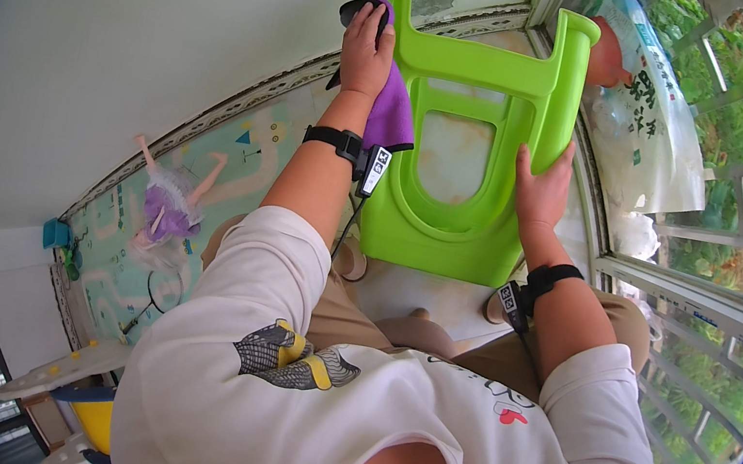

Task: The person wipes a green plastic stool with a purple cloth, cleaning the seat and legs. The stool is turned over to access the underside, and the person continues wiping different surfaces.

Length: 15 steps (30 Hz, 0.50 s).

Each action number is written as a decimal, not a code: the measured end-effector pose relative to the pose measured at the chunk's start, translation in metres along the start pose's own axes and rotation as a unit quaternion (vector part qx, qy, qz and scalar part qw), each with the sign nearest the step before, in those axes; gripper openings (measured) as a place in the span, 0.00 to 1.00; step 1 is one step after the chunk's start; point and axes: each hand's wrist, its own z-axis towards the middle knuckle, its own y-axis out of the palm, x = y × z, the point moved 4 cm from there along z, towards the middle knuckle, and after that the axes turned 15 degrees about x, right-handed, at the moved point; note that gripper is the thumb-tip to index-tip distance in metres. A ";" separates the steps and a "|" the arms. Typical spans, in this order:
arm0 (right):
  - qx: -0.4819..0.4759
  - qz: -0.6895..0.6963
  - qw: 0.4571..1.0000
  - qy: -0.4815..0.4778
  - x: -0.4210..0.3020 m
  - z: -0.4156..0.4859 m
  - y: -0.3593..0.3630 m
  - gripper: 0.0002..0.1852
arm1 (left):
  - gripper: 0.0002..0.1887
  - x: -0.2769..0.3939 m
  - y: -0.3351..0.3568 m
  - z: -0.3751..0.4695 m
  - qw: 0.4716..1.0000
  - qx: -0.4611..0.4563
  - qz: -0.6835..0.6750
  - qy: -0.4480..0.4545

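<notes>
A green plastic frame (477, 65), with an oval opening in its panel and two raised posts at its far end, is held up in front of me. My left hand (366, 54) presses a purple cloth with black edging (391, 114) against the top of the left post; the cloth hangs down along the frame's left side. My right hand (542, 187) grips the right side of the frame, thumb on the inner face and fingers around the outer edge. Both wrists wear black straps with small devices.
A doll (169, 209) and a racket (165, 291) lie on a patterned play mat (114, 270) at left. At right, a printed white plastic bag (658, 147) and a reddish plastic object (606, 56) are by a barred window. A pale wall (152, 48) rises at upper left.
</notes>
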 end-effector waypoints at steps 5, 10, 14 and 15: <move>0.018 0.010 1.000 -0.013 0.000 0.001 0.001 0.49 | 0.18 0.024 -0.026 -0.046 0.998 -0.018 0.057 0.010; 0.006 0.015 1.000 -0.006 0.002 0.001 0.001 0.49 | 0.23 0.063 -0.065 -0.107 0.978 -0.060 0.183 0.079; 0.012 0.013 1.000 -0.007 0.002 0.003 -0.001 0.49 | 0.27 0.095 -0.099 -0.155 0.965 -0.105 0.240 0.012; 0.012 0.015 1.000 -0.007 0.002 0.004 -0.002 0.49 | 0.27 0.102 -0.107 -0.167 0.964 -0.104 0.246 -0.001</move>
